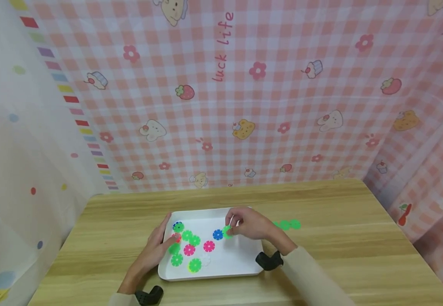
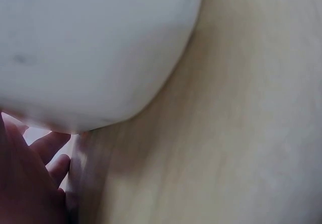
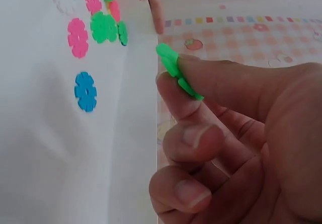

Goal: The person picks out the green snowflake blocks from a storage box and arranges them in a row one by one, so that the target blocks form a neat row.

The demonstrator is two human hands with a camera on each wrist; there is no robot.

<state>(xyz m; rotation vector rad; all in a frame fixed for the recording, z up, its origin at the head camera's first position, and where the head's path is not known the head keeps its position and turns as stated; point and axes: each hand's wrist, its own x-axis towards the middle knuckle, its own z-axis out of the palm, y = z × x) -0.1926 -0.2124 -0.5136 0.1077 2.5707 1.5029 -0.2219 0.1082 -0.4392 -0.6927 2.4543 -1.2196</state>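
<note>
My right hand [image 1: 252, 224] is over the right half of a white tray [image 1: 236, 261], pinching a green notched snowflake disc [image 3: 168, 60] between thumb and index finger. Its other fingers curl below, as the right wrist view shows. A blue disc [image 1: 218, 234] lies in the tray just left of that hand, and a pink disc [image 1: 209, 246] is nearby. With its thumb over the rim, my left hand [image 1: 151, 250] grips the tray's left side; in the left wrist view its fingers [image 2: 50, 146] reach the tray's outer edge. Several green discs [image 1: 177, 259] lie near the left thumb.
Right of the tray, a short row of green discs [image 1: 295, 224] lies on the wooden table [image 1: 340, 238], partly hidden by the right hand. A clear disc [image 1: 206, 260] lies low in the tray. A pink checked cloth [image 1: 221, 110] hangs behind the table.
</note>
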